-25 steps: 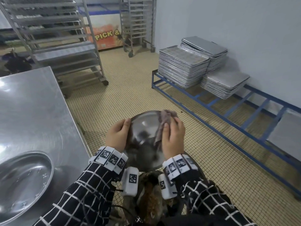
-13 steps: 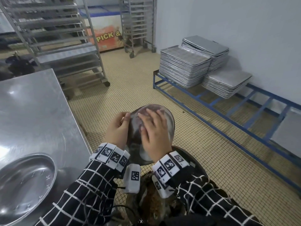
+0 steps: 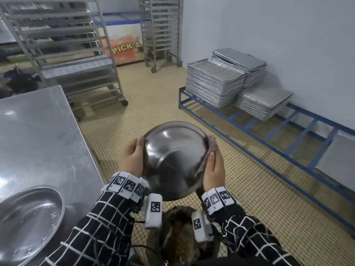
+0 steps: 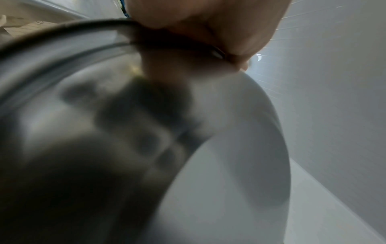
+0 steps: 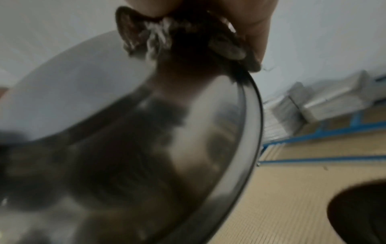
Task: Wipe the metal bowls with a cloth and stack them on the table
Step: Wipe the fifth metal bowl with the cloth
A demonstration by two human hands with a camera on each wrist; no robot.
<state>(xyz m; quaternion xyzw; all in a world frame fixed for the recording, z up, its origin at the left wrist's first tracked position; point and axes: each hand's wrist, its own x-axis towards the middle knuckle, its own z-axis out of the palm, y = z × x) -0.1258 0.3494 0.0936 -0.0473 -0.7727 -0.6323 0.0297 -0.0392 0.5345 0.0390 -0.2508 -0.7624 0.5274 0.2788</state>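
A shiny metal bowl (image 3: 173, 160) is held up over the floor between both hands, tilted toward me. My left hand (image 3: 132, 158) grips its left rim, thumb over the edge. My right hand (image 3: 213, 167) pinches a brownish cloth (image 3: 211, 145) against the right rim. In the left wrist view the bowl (image 4: 104, 132) is a blur under my left hand (image 4: 208, 24). The right wrist view shows the cloth (image 5: 177, 33) bunched on the bowl (image 5: 146, 132) rim under my right hand (image 5: 258, 24). A second metal bowl (image 3: 25, 223) lies on the steel table (image 3: 38, 131) at lower left.
A dark round container (image 3: 180, 239) sits on the floor below my hands, also seen as a dark container (image 5: 359, 211) at the right wrist. Stacked baking trays (image 3: 215, 85) rest on a blue frame (image 3: 249, 150) to the right. Wheeled racks (image 3: 63, 54) stand behind the table.
My right hand with the cloth has swept from across the middle of the bowl out to its right rim. The left hand keeps its grip on the left rim.
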